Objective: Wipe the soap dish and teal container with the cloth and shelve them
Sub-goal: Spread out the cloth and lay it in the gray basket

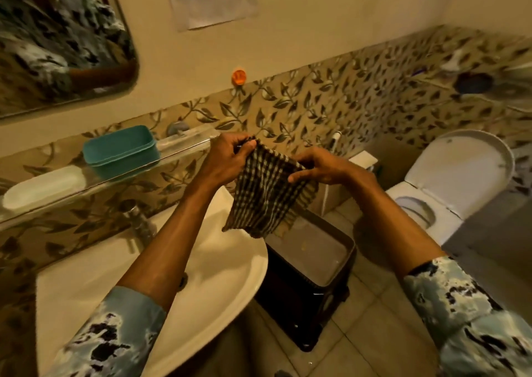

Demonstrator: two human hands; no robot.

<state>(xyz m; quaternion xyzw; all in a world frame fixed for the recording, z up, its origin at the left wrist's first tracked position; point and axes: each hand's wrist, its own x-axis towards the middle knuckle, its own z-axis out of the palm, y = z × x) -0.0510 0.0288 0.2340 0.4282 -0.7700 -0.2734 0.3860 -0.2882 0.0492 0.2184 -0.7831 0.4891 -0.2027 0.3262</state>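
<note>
Head view: white soap dish (43, 188) sits at the glass shelf (178, 153) left end, teal container (121, 150) just right of it, mid-shelf. Left hand (227, 158) pinches the checked cloth (266, 192) top-left corner, fingers closed on it. Right hand (322, 168) grips the top-right edge, thumb over the fabric. Cloth hangs between them above the sink (161, 278) right rim.

- The soap dish (43, 188) lies on the shelf (178, 153) at the frame's left, the container (121, 149) to its right on the same shelf.
- The sink (224, 276) sits below the shelf, the bin (311, 284) right of it.
- The toilet (449, 181) stands at the right edge.
- The cloth (267, 192) hangs at centre between left hand (227, 158) and right hand (322, 166), above the bin.
</note>
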